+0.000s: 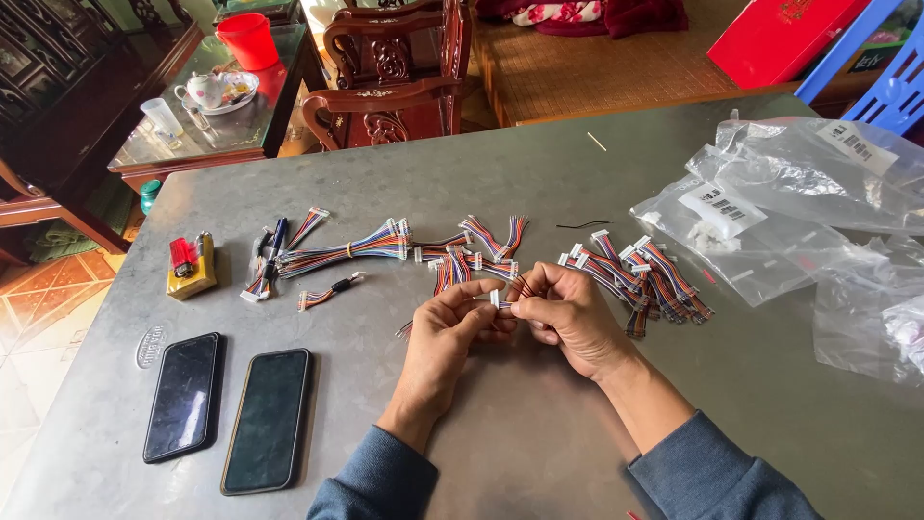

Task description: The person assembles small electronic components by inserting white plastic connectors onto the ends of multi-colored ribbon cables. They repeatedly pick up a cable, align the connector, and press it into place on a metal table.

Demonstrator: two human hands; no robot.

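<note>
Two hands meeting at the table's centre, left hand (445, 332) and right hand (568, 313) both pinching one small wire connector (498, 299), two dark phones (226, 409) near left, one red lighter (181, 255) far left, clear plastic bags (808, 207) right, grey table (539, 424).

You sat at a grey metal table (539, 164); carved wooden chair (395, 72) at twelve o'clock, glass-topped side table (207, 130) at eleven, daylight throughout.

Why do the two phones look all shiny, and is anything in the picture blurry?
Head view: soft daylight bounces off the two dark phones, leaving pale glare on their glass; the clear plastic bags glint too. The left hand, right hand and wire bundle look sharp; the table edge bends slightly from the wide lens.
</note>
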